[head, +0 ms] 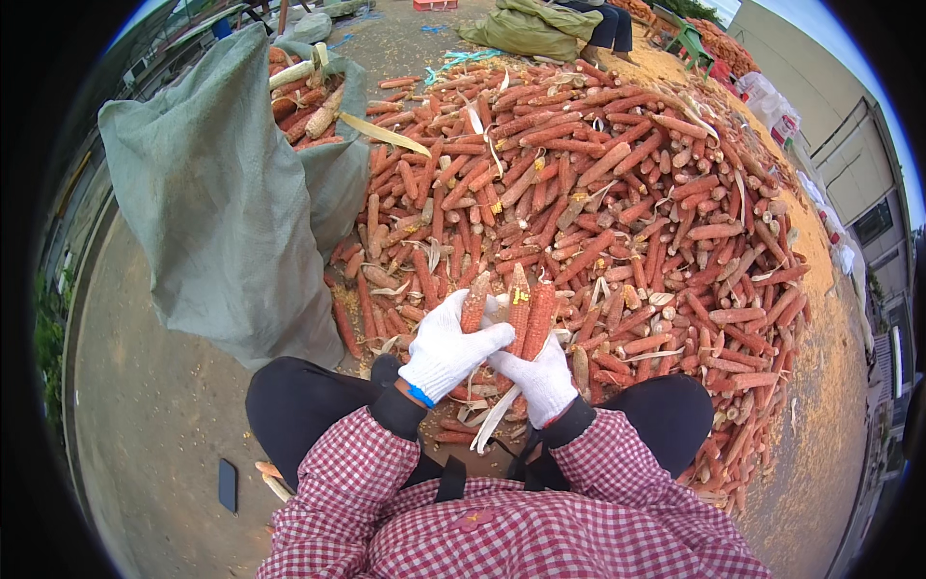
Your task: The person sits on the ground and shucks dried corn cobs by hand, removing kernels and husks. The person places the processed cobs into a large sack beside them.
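Note:
My left hand (450, 353), in a white knit glove, grips a reddish corn cob (474, 304) that points away from me. Beside it my right hand (537, 378), gloved the same way, holds two upright corn cobs (539, 318) side by side. A few yellow kernels (519, 295) cling to one of these two. The thumb of my left hand reaches across towards the right hand's cobs. Below the right hand hangs a pale strip of dry husk (495, 421). Under and beyond both hands spreads a large pile of mostly bare red cobs (589, 174).
A tall grey-green woven sack (217, 195) with cobs in its mouth stands at the left. A dark phone-like object (228, 485) lies on the concrete. Loose kernels (817, 347) cover the ground at right. Behind the pile, a person's legs (610, 30) show beside a green sack (532, 32).

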The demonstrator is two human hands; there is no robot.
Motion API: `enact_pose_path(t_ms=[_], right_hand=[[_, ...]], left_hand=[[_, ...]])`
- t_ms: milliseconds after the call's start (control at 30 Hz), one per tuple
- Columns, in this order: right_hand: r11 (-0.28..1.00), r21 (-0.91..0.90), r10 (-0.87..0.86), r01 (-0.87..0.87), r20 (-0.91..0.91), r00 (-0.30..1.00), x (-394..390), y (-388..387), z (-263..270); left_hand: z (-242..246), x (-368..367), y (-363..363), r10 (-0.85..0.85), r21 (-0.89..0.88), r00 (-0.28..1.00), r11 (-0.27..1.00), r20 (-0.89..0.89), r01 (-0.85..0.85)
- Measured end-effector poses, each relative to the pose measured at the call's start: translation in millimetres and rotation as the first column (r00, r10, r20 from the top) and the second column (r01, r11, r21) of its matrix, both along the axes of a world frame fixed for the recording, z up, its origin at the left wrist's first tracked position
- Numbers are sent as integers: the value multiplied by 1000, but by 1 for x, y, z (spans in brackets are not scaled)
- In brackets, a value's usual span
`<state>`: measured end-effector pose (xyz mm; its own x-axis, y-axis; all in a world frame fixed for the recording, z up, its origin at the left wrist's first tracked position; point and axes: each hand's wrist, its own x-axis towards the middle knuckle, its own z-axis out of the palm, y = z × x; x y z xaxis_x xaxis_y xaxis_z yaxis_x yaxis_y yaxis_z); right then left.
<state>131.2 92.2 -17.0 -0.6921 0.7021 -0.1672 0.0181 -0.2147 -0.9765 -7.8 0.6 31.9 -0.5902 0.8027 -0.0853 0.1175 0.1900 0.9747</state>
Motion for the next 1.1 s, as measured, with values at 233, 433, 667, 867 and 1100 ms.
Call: enact_pose_path(t_ms=[233,433,667,867,1100], right_hand=[[917,378,27,-128,260,965,0,2,-11],[925,371,-27,-77,268,963,0,1,-9],[684,700,-203,-205,453,868,3,-5,4],[649,734,-258,-199,459,850,4,-7,-7],[631,685,-79,-364,523,848,1,-4,-11]], left_hand=[[-31,5,7,-10,11,988,1000,156,8],[-26,0,6,27,33,981,999,191,-34],[-10,-4,2,57,-46,998,997,2,-57],[-25,-4,2,117,-85,992,989,-39,-120],[-39,-10,-1,145,-57,984,987,-100,-151]])
